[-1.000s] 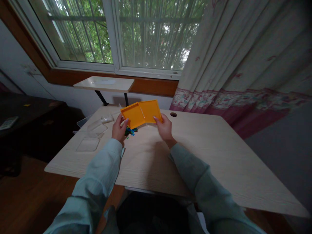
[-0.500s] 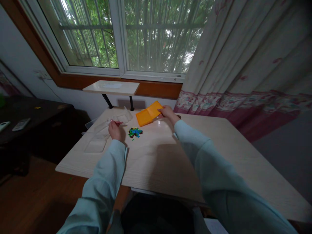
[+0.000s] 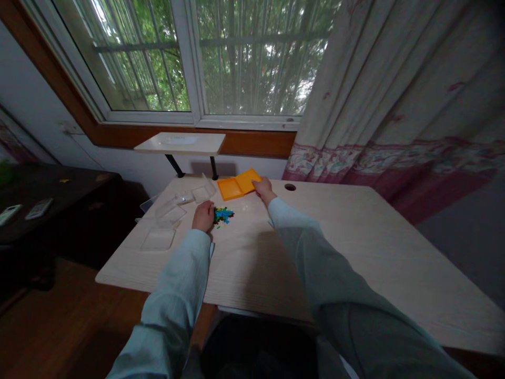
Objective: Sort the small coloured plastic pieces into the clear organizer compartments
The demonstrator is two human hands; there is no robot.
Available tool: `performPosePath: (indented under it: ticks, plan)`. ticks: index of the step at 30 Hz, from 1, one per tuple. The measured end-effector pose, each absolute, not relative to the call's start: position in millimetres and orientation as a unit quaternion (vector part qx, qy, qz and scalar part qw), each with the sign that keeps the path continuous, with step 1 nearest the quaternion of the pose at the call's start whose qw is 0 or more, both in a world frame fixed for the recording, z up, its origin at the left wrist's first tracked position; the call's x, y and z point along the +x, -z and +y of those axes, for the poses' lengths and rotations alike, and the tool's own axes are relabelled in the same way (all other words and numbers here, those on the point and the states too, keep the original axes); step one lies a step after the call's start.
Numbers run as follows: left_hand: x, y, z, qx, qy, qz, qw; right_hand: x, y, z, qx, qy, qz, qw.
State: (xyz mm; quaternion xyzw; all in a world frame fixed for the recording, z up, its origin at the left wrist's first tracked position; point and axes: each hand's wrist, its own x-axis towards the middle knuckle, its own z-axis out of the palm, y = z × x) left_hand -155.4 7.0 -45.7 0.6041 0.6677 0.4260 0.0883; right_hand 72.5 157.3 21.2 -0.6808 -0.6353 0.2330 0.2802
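Fingers (image 3: 257, 184) of the right hand (image 3: 263, 188) were gripping the right edge of the orange case (image 3: 232, 188). This case was unfolded in two halves, just behind the pile of small colourful pieces (image 3: 224, 215) on the pale table (image 3: 315, 252). Left hand (image 3: 203, 216) was at the left side of the pile; whether its fingers held something, I could not see. Transparent plastic containers (image 3: 158, 239) lay farther left.
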Motion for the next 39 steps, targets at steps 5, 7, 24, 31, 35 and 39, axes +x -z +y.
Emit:
performPosePath:
  ticks: [5, 7, 24, 31, 35, 39]
  plan:
    - [-153, 48, 6, 0.664, -0.348, 0.659, 0.065, 88, -14, 157, -0.692, -0.200, -0.652, 0.238]
    - [-152, 47, 5, 0.681, -0.325, 0.654, 0.059, 96, -14, 157, -0.676, -0.193, -0.671, 0.234]
    - [-157, 26, 6, 0.676, -0.346, 0.651, 0.003, 218, -17, 45, -0.461, -0.387, -0.714, 0.357]
    - [-162, 34, 16, 0.714, -0.332, 0.613, 0.064, 269, -7, 15, -0.513, -0.451, -0.610, 0.401]
    - [-156, 29, 17, 0.745, -0.314, 0.583, 0.083, 269, -3, 16, -0.521, -0.462, -0.590, 0.407]
    - [-152, 27, 15, 0.770, -0.293, 0.560, 0.088, 267, 1, 16, -0.510, -0.463, -0.606, 0.397]
